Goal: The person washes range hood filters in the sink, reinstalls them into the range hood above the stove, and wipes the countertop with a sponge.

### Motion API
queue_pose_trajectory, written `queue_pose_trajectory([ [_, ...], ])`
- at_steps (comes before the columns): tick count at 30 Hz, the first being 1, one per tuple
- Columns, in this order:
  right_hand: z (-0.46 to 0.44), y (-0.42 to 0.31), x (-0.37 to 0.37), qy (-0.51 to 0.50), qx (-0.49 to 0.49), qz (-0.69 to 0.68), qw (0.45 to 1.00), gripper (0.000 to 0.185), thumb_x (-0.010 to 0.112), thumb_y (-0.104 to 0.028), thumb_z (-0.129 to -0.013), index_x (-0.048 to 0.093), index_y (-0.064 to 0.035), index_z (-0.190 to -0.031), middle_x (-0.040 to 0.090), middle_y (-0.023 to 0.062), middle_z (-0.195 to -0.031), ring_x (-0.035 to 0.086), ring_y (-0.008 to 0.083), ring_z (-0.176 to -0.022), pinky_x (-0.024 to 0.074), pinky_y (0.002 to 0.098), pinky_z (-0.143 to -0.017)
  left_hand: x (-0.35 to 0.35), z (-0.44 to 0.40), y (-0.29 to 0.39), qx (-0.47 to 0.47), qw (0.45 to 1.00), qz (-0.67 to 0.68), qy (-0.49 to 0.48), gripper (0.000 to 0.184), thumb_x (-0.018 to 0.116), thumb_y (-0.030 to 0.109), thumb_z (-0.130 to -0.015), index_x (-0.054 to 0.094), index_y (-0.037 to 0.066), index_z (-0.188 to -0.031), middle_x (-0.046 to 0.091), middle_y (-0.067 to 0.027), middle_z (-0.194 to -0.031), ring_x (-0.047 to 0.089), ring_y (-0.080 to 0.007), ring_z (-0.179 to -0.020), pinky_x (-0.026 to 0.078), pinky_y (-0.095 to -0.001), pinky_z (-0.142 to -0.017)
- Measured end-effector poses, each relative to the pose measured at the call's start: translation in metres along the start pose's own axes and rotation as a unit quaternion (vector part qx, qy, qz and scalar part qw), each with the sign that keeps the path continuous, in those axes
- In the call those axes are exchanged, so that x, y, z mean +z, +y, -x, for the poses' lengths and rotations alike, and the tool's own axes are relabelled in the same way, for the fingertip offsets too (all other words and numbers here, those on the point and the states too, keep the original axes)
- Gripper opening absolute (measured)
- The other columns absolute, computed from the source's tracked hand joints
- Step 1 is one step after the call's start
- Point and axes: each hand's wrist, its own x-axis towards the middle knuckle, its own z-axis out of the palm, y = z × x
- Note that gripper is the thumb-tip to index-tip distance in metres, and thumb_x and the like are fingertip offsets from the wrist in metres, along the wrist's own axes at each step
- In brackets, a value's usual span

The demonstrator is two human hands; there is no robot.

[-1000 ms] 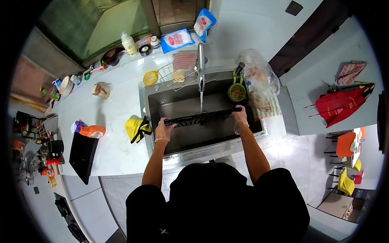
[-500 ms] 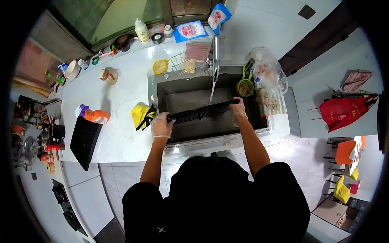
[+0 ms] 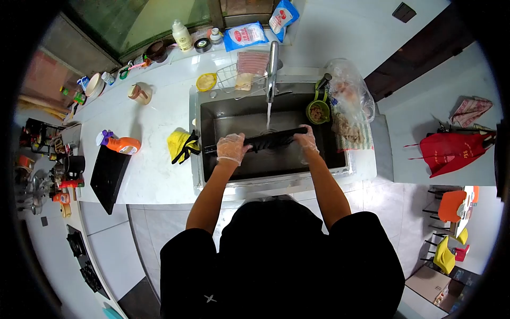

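Note:
Over the sink [image 3: 255,182], both hands, in clear plastic gloves, hold a long black slatted panel [image 3: 271,139]. My left hand [image 3: 232,149] wraps over the panel some way in from its left end, which sticks out past the hand. My right hand [image 3: 306,141] grips the right end. Water runs from the faucet [image 3: 273,69] into the sink just behind the panel. A green strainer [image 3: 317,111] with some scraps in it hangs at the sink's back right corner. A yellow and black cloth [image 3: 181,145] lies left of the sink.
An orange spray bottle [image 3: 123,144] and a black panel [image 3: 109,178] lie on the left counter. A wire rack [image 3: 228,77] sits behind the sink, a plastic bag [image 3: 348,87] to its right. Bottles and blue packets [image 3: 246,36] line the window side.
My left hand has moved inward along the panel, leaving its left end exposed. The panel has turned to show a narrower face. Water still runs.

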Motion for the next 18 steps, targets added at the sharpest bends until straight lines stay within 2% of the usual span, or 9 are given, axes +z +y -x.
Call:
queue_pose_trajectory([
  [5,-0.008,0.012,0.0,-0.016,-0.021,0.02,0.999,0.059,0.079,-0.011,-0.071,0.055,-0.0134,-0.125,0.066,0.0132,-0.099,0.063,0.0269,-0.091,0.0505,0.0377,-0.079,-0.003,-0.015,0.007,-0.056,0.994,-0.018,-0.087,0.057,0.066,0.068,-0.077,0.065,0.012,-0.092,0.068,-0.006,-0.082,0.07,-0.0272,-0.077,0.053,-0.0399,-0.063],
  [8,-0.026,0.029,-0.003,-0.044,-0.04,0.016,0.998,0.057,0.08,-0.012,-0.071,0.056,-0.0131,-0.123,0.067,0.013,-0.101,0.064,0.0264,-0.092,0.0503,0.0366,-0.08,0.005,-0.018,0.011,-0.071,0.993,-0.026,-0.092,0.063,0.065,0.074,-0.073,0.066,0.013,-0.088,0.069,-0.0066,-0.082,0.071,-0.0263,-0.078,0.054,-0.0397,-0.063],
  [11,-0.024,0.032,-0.006,-0.072,-0.052,0.034,0.995,0.052,0.079,-0.011,-0.072,0.058,-0.014,-0.12,0.067,0.0135,-0.1,0.065,0.0266,-0.092,0.0504,0.0365,-0.08,0.002,-0.014,0.016,-0.084,0.992,-0.033,-0.089,0.063,0.065,0.074,-0.072,0.067,0.013,-0.086,0.07,-0.008,-0.079,0.072,-0.0268,-0.078,0.054,-0.0398,-0.065],
  [14,-0.029,0.042,-0.002,-0.032,-0.08,0.124,0.989,0.048,0.078,-0.011,-0.073,0.06,-0.0141,-0.117,0.067,0.0149,-0.101,0.065,0.0281,-0.095,0.0501,0.0377,-0.082,0.008,-0.009,0.018,-0.095,0.991,-0.036,-0.083,0.062,0.066,0.074,-0.072,0.067,0.013,-0.085,0.071,-0.0084,-0.079,0.072,-0.0278,-0.078,0.054,-0.0401,-0.066],
  [18,-0.008,0.012,-0.006,-0.063,-0.016,0.118,0.991,0.047,0.078,-0.011,-0.073,0.06,-0.0153,-0.117,0.067,0.016,-0.107,0.065,0.0307,-0.102,0.0494,0.0386,-0.088,0.003,-0.003,0.026,-0.116,0.989,-0.043,-0.078,0.061,0.067,0.072,-0.071,0.067,0.013,-0.085,0.071,-0.0075,-0.078,0.072,-0.0281,-0.078,0.054,-0.0404,-0.067],
])
